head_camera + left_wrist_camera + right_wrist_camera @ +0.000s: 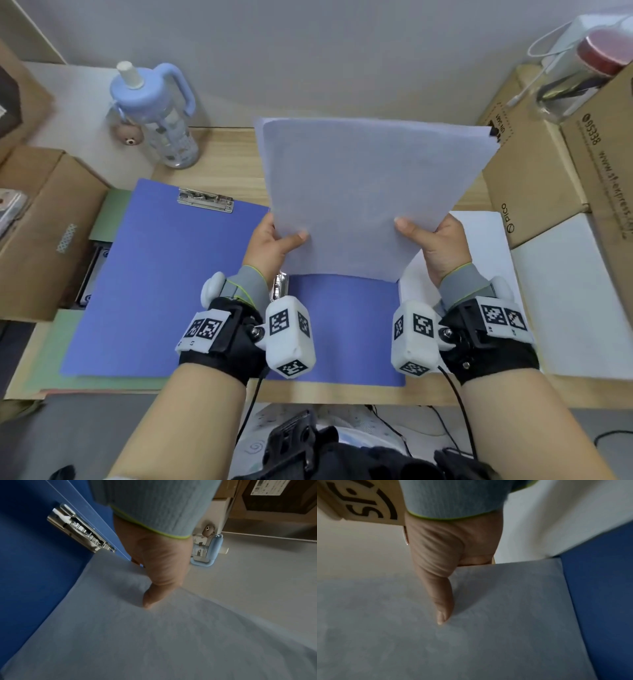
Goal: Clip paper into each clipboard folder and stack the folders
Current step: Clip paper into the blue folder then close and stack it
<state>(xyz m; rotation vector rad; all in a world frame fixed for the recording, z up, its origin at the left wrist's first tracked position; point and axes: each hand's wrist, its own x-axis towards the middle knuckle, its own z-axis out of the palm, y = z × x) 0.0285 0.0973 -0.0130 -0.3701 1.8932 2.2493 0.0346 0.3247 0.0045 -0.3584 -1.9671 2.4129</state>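
2 hands (pixel 356 240) pinch paper sheets (pixel 363 192) above blue folder (pixel 164 274); clip (pixel 78 528) clear only left wrist

Fingers of both hands behind the paper sheets (pixel 370 195); second metal clip (pixel 281 286) mostly covered.

A: Your paper (pixel 370 192) is plain white; the folder (pixel 161 274) under it is solid blue with a silver clip (pixel 205 201).

B: And your bench (pixel 226 154) is pale woodgrain, the bottle (pixel 159 116) light blue, the boxes (pixel 534 178) brown.
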